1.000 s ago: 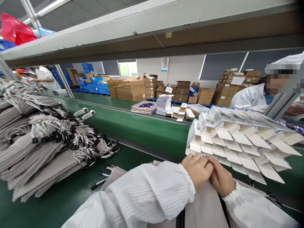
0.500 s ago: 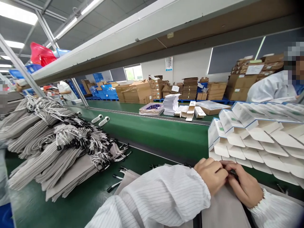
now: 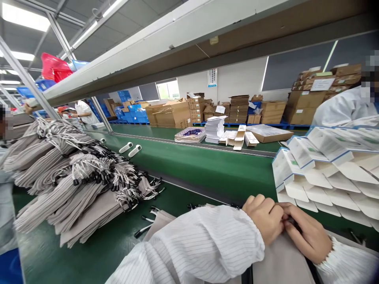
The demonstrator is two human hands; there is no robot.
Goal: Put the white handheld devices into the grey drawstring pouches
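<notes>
Both hands are bunched up together at about 5 o'clock in the head view. Left hand [image 3: 264, 219] is curled into a loose fist with knuckles up, right hand [image 3: 308, 235] is pressed against it, fingers pinched around something small and dark at the top edge of a grey pouch [image 3: 278, 262]. I can't really tell what that dark bit is, maybe a cord end or toggle. The pouch lies flat on the green surface [image 3: 97, 252] right under the wrists, mostly covered by the white striped sleeves [image 3: 204, 244].

My guess at the step: fiddling with the mouth of the pouch, opening it or sorting out the drawstring. Next move probably needs both hands to pull apart while keeping the fabric edge pinched, so it doesn't slip shut.

Going outward: at 3 o'clock, just beside the right hand, there's a fanned stack of white cartons [image 3: 325, 169] with flaps open, and they look empty as far as I can see. At 9 o'clock, a big heap of grey drawstring pouches [image 3: 68, 177]. Up at 12 o'clock across the green belt [image 3: 201, 165], a patterned tray [image 3: 189, 135], a pile of white paper [image 3: 215, 129] and brown cardboard boxes [image 3: 168, 114]; contents not visible.
</notes>
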